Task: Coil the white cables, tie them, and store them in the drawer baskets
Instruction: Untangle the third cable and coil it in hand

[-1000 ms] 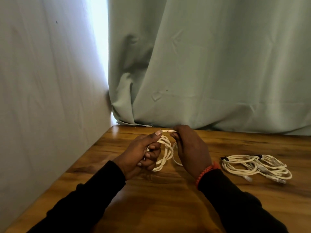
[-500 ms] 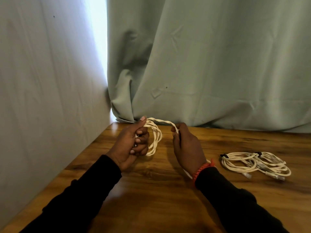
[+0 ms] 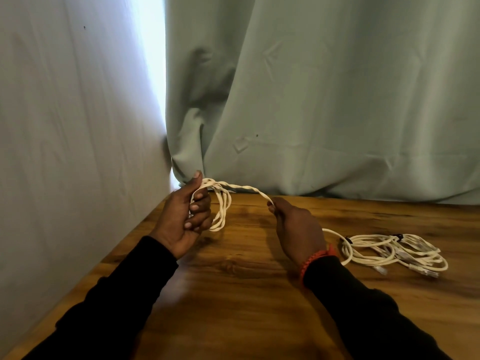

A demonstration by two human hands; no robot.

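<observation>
Your left hand (image 3: 185, 216) is curled around a small coil (image 3: 220, 203) of white cable, held just above the tabletop (image 3: 233, 294) near its far left corner. The fingers wrap inward over the loops and the thumb points up against the top of the coil, so the loops hang down on the right side of that hand, off the wood or barely clear of it.

From the top of the coil a twisted stretch of the same cable (image 3: 246, 189) runs right and slightly down to your right hand (image 3: 298, 229). That hand is pressed together, its fingertips pinching the cable where the twisted stretch ends. The rest of the cable passes under the hand and comes out near the wrist, by the orange bracelet (image 3: 315, 258), then trails along the tabletop to the right.

It runs up to a loose bundle (image 3: 394, 252) of white cables lying flat towards the right edge, just beside your right wrist; whether it joins the bundle cannot be told. Clear plugs show at the bundle's near side, and two small dark ties sit on its far side.

A pale green curtain (image 3: 324, 100) hangs along the far edge.
</observation>
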